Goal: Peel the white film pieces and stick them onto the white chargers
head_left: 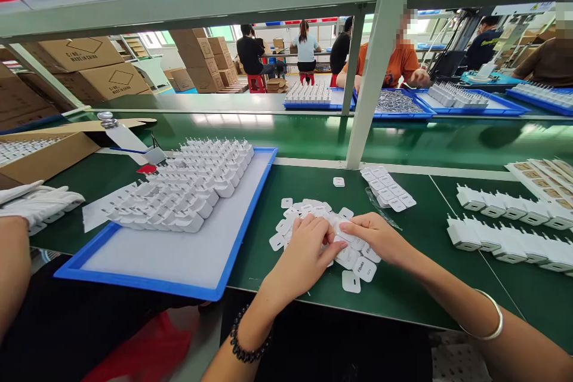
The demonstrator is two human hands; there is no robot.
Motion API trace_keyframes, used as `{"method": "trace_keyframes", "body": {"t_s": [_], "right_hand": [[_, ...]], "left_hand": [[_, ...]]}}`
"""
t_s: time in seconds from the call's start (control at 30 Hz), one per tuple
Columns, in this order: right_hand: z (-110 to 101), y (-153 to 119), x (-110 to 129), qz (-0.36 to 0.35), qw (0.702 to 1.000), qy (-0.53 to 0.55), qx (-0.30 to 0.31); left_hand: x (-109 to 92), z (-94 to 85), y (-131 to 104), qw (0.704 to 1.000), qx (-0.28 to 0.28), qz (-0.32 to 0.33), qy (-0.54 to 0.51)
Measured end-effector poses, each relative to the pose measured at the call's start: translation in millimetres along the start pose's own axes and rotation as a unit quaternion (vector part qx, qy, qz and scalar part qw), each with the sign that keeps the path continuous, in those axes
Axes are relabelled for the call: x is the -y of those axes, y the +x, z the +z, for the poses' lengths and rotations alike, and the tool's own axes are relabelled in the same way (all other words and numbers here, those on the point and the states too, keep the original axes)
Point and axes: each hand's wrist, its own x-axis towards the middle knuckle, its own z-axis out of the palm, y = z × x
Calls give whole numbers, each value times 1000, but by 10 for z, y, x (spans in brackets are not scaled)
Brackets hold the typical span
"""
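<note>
At left, a tray is holding chargers. At near centre, the left hand is curling over piled cards, the right hand reaching in from the right; whether either is gripping one, I cannot tell. At right, more chargers are sitting.

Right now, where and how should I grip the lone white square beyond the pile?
Probably pinch the lone white square by its left and right edges, coming from above: it lies flat on the green table, apart from the pile, so its edges look free.
</note>
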Motion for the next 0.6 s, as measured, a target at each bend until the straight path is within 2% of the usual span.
{"method": "trace_keyframes", "body": {"t_s": [0.13, 0.27, 0.33, 0.5, 0.6], "right_hand": [[22, 5, -46, -21, 1000, -14, -17], [10, 11, -50, -1, 1000, 11, -5], [-16, 3, -29, 4, 999, 36, 5], [-54, -38, 11, -17, 984, 146, 96], [-36, -40, -16, -21, 985, 150, 82]], "left_hand": [[-39, 37, -19, 999, -18, -34, -29], [-37, 70, -18, 998, -28, -44, -44], [-15, 83, -6, 994, -45, -58, -84], [57, 111, 16, 956, -122, -109, -244], [65, 116, 5, 945, -149, -108, -271]]}}
